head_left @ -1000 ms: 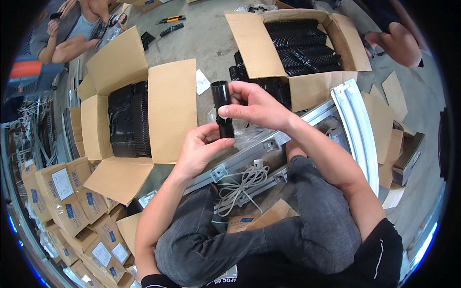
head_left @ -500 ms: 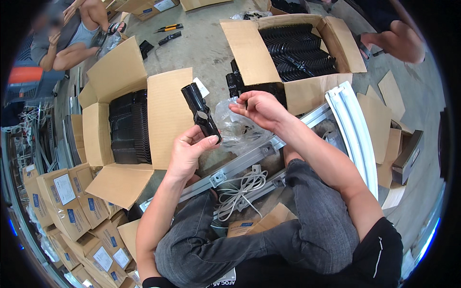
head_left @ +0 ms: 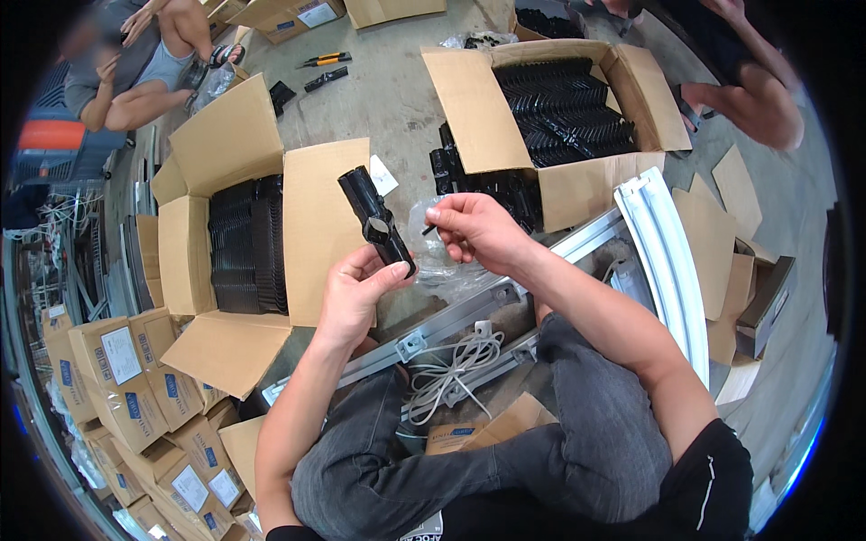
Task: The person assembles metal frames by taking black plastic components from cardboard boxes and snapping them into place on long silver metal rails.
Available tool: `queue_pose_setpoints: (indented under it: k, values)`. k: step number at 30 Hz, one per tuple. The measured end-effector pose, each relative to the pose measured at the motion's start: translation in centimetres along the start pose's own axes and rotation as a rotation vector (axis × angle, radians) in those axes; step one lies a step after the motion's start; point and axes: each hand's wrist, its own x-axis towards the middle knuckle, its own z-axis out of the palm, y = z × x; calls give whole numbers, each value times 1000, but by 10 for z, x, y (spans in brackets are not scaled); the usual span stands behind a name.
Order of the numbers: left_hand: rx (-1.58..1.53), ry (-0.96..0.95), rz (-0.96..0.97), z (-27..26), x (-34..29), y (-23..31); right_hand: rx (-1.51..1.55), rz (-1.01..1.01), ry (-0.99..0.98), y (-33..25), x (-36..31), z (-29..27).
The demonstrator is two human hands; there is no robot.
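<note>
The left hand (head_left: 354,290) is curled around the tilted black fitting (head_left: 363,200), the right hand (head_left: 487,236) pinches a small dark piece (head_left: 428,231) just beside it, and cartons (head_left: 101,392) (white-labelled, blue-printed) stand stacked leftward.

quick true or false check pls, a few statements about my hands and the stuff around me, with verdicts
1. The left hand holds a black tubular part. True.
2. The right hand is empty. False: the right hand pinches a small dark piece.
3. A bundled pale cable lies near the person's legs. True.
4. The open carton on the left is filled with white parts. False: the open carton on the left holds black parts.
5. A black and orange tool lies on the floor. True.
</note>
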Motion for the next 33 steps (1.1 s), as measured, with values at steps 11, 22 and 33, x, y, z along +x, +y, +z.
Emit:
queue_pose_setpoints:
  k: [11, 22, 33]
  values:
    - [68, 43, 128, 16, -3, 8, 5, -104, -197, -9, -15, 18]
    - [207, 112, 192, 19, -6, 8, -48, -139, -176, -7, -16, 24]
    - [292, 112, 253, 15, -3, 4, -66, -137, -185, -3, -9, 19]
